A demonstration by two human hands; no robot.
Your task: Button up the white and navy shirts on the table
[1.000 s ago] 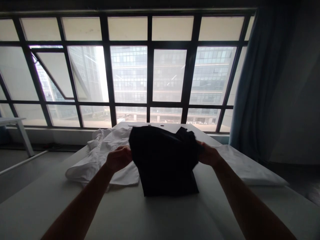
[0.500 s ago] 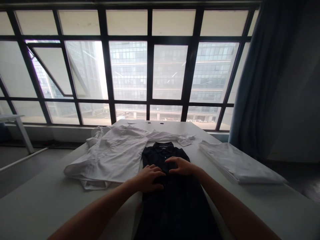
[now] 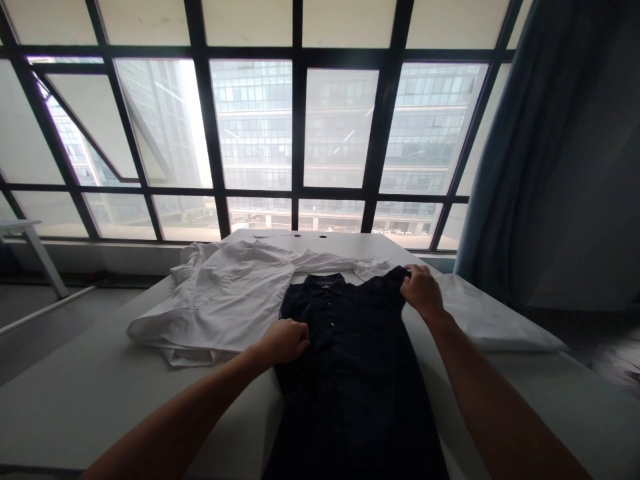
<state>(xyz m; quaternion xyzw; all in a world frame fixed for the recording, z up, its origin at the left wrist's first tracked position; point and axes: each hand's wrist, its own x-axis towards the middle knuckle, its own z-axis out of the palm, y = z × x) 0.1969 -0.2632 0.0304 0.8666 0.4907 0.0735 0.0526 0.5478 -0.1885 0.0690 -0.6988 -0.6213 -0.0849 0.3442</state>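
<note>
A dark polo shirt (image 3: 350,360) lies flat on the white table (image 3: 75,400), collar toward the window. My right hand (image 3: 421,292) pinches the shirt's far right shoulder and holds it out sideways. My left hand (image 3: 285,339) rests with curled fingers on the shirt's left edge, where it meets a white shirt (image 3: 225,303). The white shirt is spread out and crumpled to the left of the dark one, with one sleeve running behind its collar.
A folded stack of white cloth (image 3: 490,320) sits on the table to the right. A large grid window (image 3: 300,133) fills the far wall. A dark curtain (image 3: 525,167) hangs at the right. Another table's leg (image 3: 40,260) shows far left.
A second ago both hands held the dark shirt up in the air; it now lies flat. Since half a second ago my hands have moved apart from its chest to its edges.
</note>
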